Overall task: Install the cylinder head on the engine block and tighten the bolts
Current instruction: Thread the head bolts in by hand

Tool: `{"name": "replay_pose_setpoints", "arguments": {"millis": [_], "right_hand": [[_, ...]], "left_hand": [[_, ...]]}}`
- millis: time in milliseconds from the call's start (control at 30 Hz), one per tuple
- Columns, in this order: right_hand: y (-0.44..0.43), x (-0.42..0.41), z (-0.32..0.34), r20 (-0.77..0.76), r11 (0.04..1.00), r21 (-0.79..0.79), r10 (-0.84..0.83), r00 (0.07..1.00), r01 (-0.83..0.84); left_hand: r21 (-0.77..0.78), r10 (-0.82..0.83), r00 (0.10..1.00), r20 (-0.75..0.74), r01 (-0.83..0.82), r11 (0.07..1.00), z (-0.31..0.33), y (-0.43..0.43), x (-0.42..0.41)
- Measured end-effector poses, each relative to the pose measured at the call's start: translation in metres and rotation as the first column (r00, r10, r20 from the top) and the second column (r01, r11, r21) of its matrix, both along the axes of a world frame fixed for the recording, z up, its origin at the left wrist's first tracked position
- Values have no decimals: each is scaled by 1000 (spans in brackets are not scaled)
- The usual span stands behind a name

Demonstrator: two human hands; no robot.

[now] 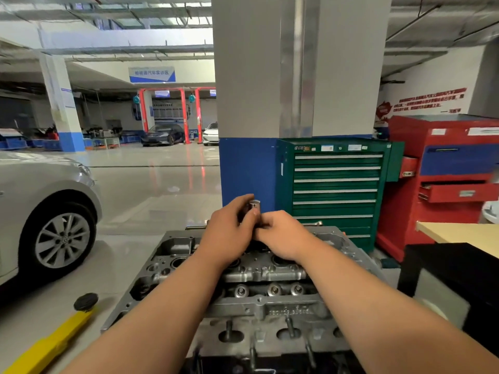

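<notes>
Cylinder head point(259, 300) on bench | both hands above its far half | left hand point(229, 233) and right hand point(283, 236) pinch one chrome socket point(254, 206) | green tool cabinet point(337, 184) beyond the head

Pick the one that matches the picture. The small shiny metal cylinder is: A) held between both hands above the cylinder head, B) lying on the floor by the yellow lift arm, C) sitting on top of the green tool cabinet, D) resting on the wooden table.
A: the metal cylinder sits pinched between the left hand and right hand, above the cylinder head.
</notes>
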State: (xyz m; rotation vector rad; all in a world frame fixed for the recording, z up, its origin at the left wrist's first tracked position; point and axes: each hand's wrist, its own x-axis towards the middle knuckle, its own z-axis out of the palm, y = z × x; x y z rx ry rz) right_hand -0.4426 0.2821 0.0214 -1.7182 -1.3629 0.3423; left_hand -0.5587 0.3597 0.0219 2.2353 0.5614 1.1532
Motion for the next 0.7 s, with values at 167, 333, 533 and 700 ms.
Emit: {"name": "replay_pose_setpoints", "arguments": {"millis": [167,333,533,700], "right_hand": [[4,0,-3,54,999,19,-50,997,49],[6,-3,-2,92,997,2,-82,992,82],[0,0,16,180,981,-189,-15,983,49],[-4,-2,2,114,991,-51,-119,986,125]], "left_hand": [[-95,9,1000,11,-8,995,-2,-4,5],[-180,173,979,111,-152,972,6,-8,11],[-4,177,981,82,-177,984,4,-19,14],[-57,86,994,67,-82,995,-1,-18,13]]}}
